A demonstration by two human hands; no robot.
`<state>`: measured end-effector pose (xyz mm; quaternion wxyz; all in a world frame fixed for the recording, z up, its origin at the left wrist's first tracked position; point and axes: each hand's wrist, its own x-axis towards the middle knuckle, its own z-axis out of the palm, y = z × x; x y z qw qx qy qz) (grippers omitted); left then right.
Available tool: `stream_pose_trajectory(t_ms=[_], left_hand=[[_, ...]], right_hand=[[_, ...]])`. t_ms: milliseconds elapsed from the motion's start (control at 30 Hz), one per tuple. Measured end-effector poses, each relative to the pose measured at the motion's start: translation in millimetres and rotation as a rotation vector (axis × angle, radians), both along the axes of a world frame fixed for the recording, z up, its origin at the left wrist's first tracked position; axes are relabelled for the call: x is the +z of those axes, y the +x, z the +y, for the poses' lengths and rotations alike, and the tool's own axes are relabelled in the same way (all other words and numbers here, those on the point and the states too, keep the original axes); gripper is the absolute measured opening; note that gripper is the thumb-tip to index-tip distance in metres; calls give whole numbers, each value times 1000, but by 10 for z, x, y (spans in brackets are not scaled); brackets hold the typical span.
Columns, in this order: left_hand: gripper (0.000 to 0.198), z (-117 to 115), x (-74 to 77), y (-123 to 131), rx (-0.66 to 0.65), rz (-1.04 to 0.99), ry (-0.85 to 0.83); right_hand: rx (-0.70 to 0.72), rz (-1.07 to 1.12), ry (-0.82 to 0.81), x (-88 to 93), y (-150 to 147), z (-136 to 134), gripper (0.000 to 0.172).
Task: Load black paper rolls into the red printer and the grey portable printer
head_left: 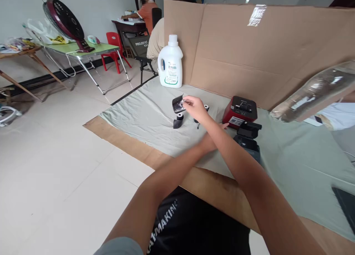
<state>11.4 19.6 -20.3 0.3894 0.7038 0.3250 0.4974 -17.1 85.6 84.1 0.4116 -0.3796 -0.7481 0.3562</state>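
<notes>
My right hand (193,105) pinches the edge of a curled black printed paper strip (178,104) above the cloth. The right forearm crosses over my left arm. Partly hidden beneath it, my left hand (212,139) lies low with its visible fingers stretched toward a red and black box-shaped device (240,112). Just right of that hand stands a dark device with a raised lid (249,142); whether the hand touches it cannot be seen. Below the strip sits a small roll of black paper with a white core (179,121). Another small roll (206,107) shows partly behind my right hand.
A grey-green cloth (144,114) covers the work surface, with brown board (124,143) along its front edge. A white jug (171,62) stands at the back left. Behind rises a cardboard wall (235,47); a clear plastic-wrapped object (313,92) leans at right.
</notes>
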Motion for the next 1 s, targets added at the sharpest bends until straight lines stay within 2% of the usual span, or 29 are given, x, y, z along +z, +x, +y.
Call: stream_pose_trajectory(t_ms=[67,100,167,200,300,367,467,567,800,933,1000], left_hand=[[48,0,46,-14,33,-11,-1],[35,5,65,-10,80,-14,-23],[12,8,89,19,162,-79,-100],[10,-3,96,41,172,-148,-135],[37,-102,127,93,60,-320,-195],[54,-203,171,105,-65,-322,-169],[59,-335,254,112,-237,-195,-67],[60,-393,303,130,-320,-81,-26],[55,-369,312,99,-378,-68,-25],[58,-369,339,79,-386,13,70],[65,-386,341,86,-397,70,142]], right_hand=[[-45,261,-162,36,392,-241,21],[-78,372,-240,44,609,-392,21],[-133,541,-327,29,1057,-727,20],[-184,600,-331,7,1274,-893,20],[-286,636,-282,-106,1816,-1286,21],[-315,612,-286,-204,2049,-1424,23],[-303,582,-331,-349,2210,-1492,25],[-283,575,-331,-455,2239,-1506,24],[-229,418,-191,-611,2313,-1546,33],[-203,370,-177,-632,2329,-1571,31],[-195,348,-159,-618,2286,-1600,38]])
